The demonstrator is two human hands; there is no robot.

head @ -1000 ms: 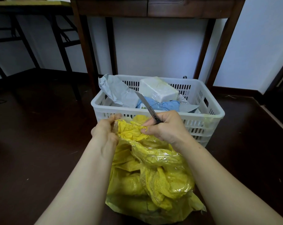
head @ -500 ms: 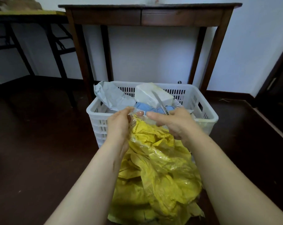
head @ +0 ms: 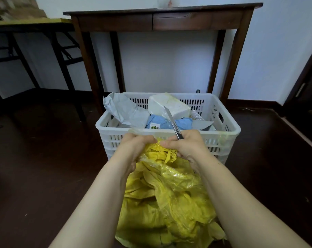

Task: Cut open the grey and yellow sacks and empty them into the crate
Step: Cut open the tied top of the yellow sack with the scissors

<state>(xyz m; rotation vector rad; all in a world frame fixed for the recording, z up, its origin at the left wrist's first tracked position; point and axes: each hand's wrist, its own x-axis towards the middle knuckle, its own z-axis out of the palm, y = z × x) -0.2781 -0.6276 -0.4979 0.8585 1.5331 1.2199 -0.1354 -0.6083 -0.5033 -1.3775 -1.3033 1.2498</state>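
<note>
A crumpled yellow sack (head: 169, 199) stands on the floor right in front of the white slotted crate (head: 228, 133). My left hand (head: 135, 145) grips the sack's bunched top on the left. My right hand (head: 187, 145) pinches the same top edge on the right and also holds a utility knife (head: 172, 120), its blade pointing up and away over the crate. In the crate lie a grey sack (head: 126, 111), a white parcel (head: 167, 104) and a blue parcel (head: 162, 123).
A dark wooden table (head: 160, 20) stands against the white wall behind the crate, its legs either side of it. A folding table (head: 26, 25) is at the far left. Dark floor (head: 44, 158) surrounds the crate.
The camera tilted up and the view shifted. Both hands drew the sack's top together in front of the crate's near rim; the knife stayed in my right hand.
</note>
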